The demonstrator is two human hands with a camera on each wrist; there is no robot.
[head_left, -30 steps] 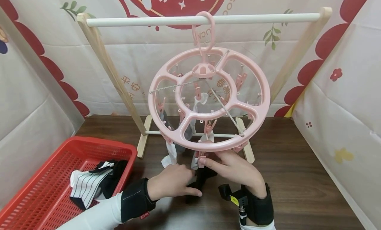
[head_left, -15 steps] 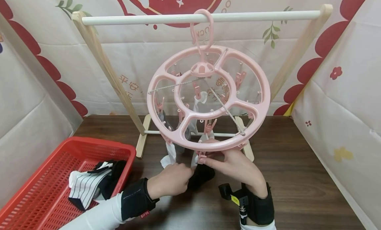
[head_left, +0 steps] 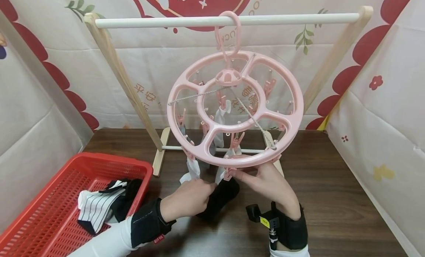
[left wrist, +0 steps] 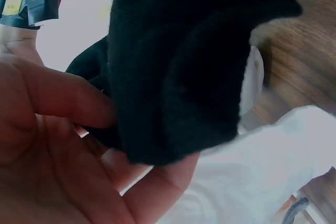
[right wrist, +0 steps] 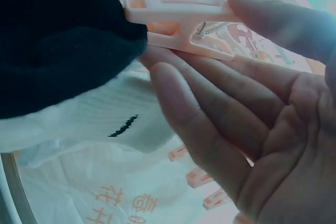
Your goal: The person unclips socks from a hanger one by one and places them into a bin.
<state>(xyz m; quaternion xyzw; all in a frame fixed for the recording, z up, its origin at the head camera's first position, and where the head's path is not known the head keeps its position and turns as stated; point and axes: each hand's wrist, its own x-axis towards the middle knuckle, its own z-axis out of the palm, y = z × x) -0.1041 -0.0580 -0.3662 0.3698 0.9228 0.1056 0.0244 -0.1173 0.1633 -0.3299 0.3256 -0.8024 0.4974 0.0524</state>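
Note:
My left hand [head_left: 190, 198] pinches a black sock [head_left: 223, 198] below the front of a round pink hanger [head_left: 202, 150]. In the left wrist view, thumb and fingers grip one end of the black sock [left wrist: 173, 66]. My right hand [head_left: 273, 184] pinches a pink clothespin [head_left: 228, 174] at the hanger's front rim. Seen from the right wrist, thumb and fingers hold the handles of the clothespin [right wrist: 178, 11], and the black sock [right wrist: 58, 51] meets its mouth. Whether the clothespin bites the cloth, I cannot tell. A white sock with a black mark [right wrist: 126, 121] hangs close behind.
The hanger hooks over a white rod [head_left: 159, 22] on a wooden stand [head_left: 116, 68]. Pale and grey socks [head_left: 220, 122] hang from other clips. At left, a red basket [head_left: 109, 158] contains striped and black socks [head_left: 103, 203]. Patterned cloth walls [head_left: 43, 102] enclose the wooden table [head_left: 332, 198].
My left hand's thumb has folded in, and the black sock has risen toward the clothespin. The right hand has moved slightly up with the clothespin, which has tilted.

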